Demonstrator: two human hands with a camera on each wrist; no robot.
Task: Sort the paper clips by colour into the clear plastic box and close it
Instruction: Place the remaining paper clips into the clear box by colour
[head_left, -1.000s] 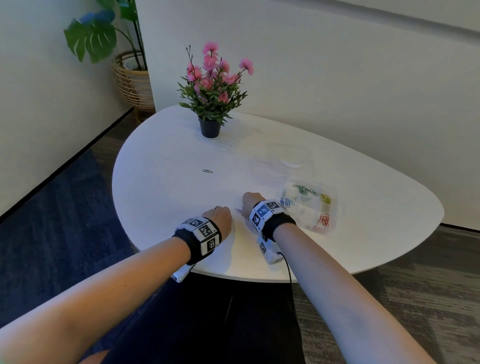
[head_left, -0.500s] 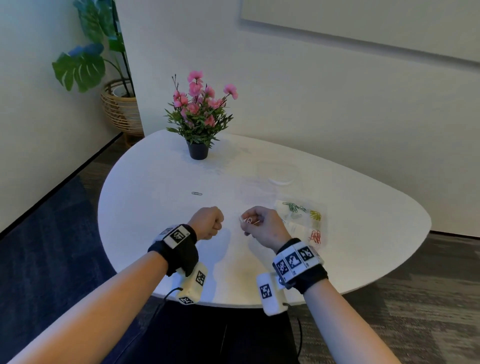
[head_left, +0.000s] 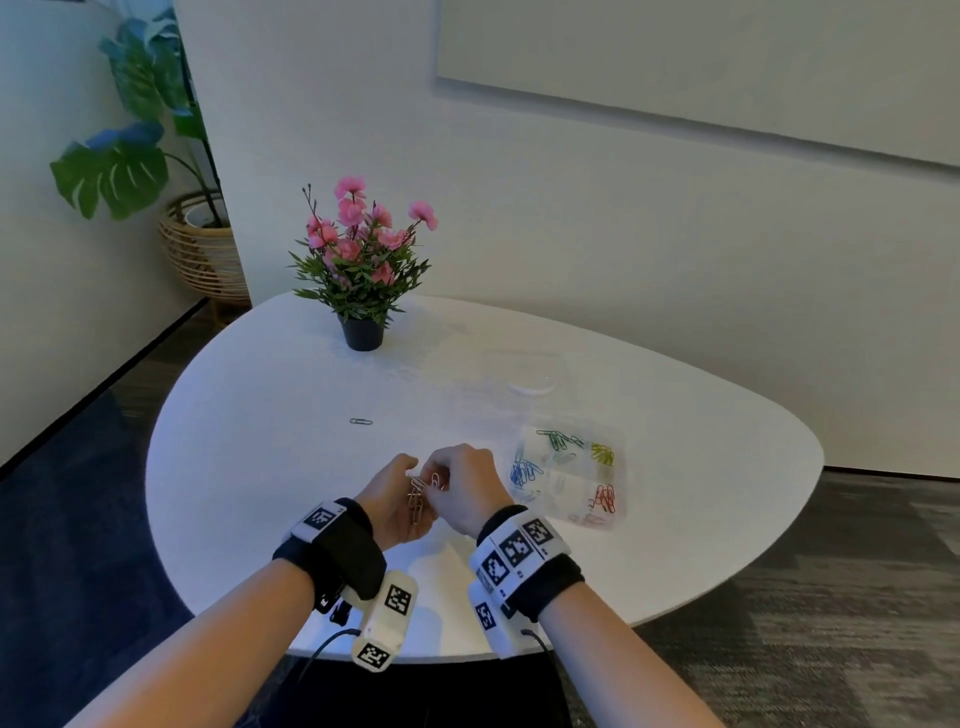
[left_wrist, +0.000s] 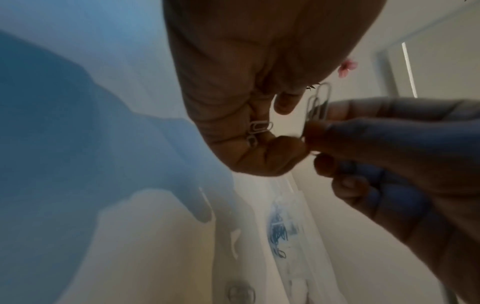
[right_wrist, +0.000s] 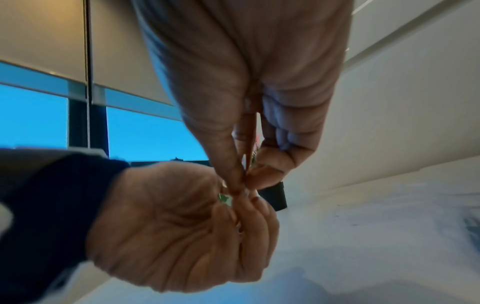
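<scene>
Above the table's front, my left hand is curled around several silver paper clips, seen in its fingers in the left wrist view. My right hand pinches a silver paper clip right beside the left hand's fingertips, the two hands touching. The clear plastic box lies open on the table to the right, with green, yellow, blue and red clips in separate compartments. One lone clip lies on the table further back left.
The box's clear lid lies flat behind the box. A black pot of pink flowers stands at the back of the white table. A wall runs behind the table, and a basket plant stands on the floor at the left.
Both hands have risen off the table and come together. The left hand has turned palm up with clips in it, and the right hand now pinches a clip against it.
</scene>
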